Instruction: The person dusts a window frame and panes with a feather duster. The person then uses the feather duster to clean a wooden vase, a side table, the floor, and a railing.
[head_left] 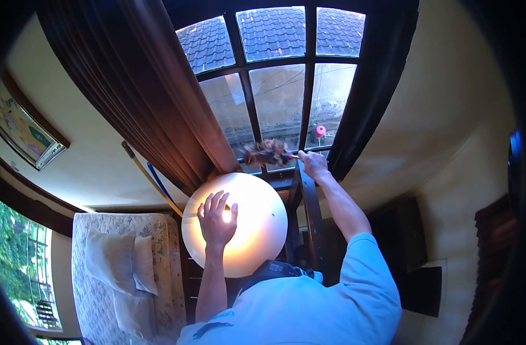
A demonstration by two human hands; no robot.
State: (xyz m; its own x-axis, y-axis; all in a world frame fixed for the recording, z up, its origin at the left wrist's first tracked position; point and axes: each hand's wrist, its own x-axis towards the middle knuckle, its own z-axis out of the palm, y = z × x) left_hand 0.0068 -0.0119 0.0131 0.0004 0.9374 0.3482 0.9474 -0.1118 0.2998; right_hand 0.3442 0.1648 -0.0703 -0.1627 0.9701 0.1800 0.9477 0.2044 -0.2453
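Observation:
A lit lamp with a round, pale shade (260,230) stands right in front of my body. Over its top my left hand (218,223) has its fingers spread, with the bright glow showing between thumb and fingers; whether it rests on the shade I cannot tell. My right hand (315,166) is closed round the thin handle of a feather duster (267,154). The duster's brown, ruffled feathers point left, in front of the lower window panes, and look blurred. Part of the handle is hidden inside my fist.
A barred window (277,86) rises ahead, with a brown curtain (142,86) on its left. Below my right hand is a dark wooden frame (310,207). On the left, a bed (93,276) holds several pillows, and a long yellow pole (153,181) leans by the curtain.

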